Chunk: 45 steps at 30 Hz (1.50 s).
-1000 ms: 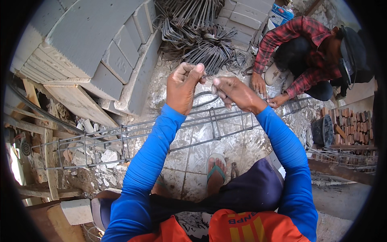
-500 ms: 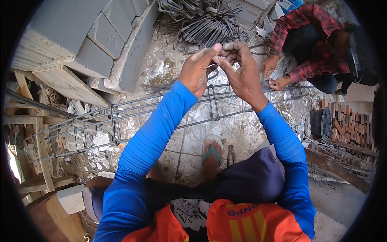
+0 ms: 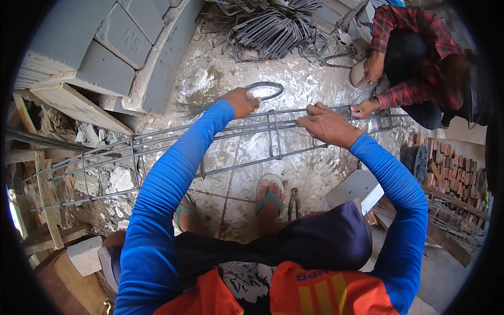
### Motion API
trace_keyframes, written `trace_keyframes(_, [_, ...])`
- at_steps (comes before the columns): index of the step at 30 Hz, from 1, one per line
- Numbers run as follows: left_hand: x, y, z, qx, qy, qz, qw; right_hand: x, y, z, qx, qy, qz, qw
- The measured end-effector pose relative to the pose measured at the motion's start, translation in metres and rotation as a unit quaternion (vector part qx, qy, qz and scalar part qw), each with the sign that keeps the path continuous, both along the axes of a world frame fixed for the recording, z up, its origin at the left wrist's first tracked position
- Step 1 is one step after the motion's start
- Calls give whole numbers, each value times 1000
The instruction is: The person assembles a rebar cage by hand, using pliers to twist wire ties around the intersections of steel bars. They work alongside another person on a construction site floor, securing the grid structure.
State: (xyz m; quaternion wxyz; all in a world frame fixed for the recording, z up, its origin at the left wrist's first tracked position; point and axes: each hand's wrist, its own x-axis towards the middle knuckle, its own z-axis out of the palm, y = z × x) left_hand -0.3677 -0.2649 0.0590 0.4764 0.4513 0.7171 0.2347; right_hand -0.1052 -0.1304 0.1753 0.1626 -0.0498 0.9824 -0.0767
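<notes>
A long rebar cage (image 3: 218,135) of thin steel bars and square stirrups lies across the floor before me. My left hand (image 3: 241,102), fingers curled, is down on a bundle of thin tie wire (image 3: 272,85) just beyond the cage. The bundle's looped end shows past my fingers, its frayed ends left of my wrist. My right hand (image 3: 331,126) is closed over the cage's bars, right of a stirrup; its palm side is hidden. Pincers (image 3: 294,203) lie on the floor beside my sandalled foot.
Across at the right, a co-worker in a checked shirt (image 3: 401,86) crouches with one hand at the cage's end. A heap of bent stirrups (image 3: 275,31) lies at the back. Grey blocks (image 3: 105,68) are stacked at left, bricks (image 3: 457,170) and a black bucket (image 3: 415,160) at right.
My hands, raised together before, have parted and lowered: left to the wire bundle, right onto the cage. The co-worker's one hand has moved away from the cage to a pale round object.
</notes>
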Motion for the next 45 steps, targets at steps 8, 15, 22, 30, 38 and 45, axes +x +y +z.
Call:
trace_keyframes(8, [6, 21, -5, -106, -89, -104, 985, -33, -5, -30, 47, 21, 93, 994])
trace_keyframes(15, [3, 21, -2, -129, -102, -112, 980, -39, -16, -24, 51, 1, -24, 998])
trace_keyframes(22, [6, 25, -3, -136, -122, -131, 974, -33, -16, -25, 58, -6, -47, 997])
trace_keyframes(30, [10, 35, -4, -71, -102, -106, 987, -50, -13, -27, 78, 39, -63, 994])
trace_keyframes(38, [28, 33, -3, 32, -209, 4, 977, -53, -13, -24, 92, 57, -61, 992])
trace_keyframes(45, [39, 23, -1, 145, -127, -85, 977, -67, 5, -10, -2, 48, -8, 999])
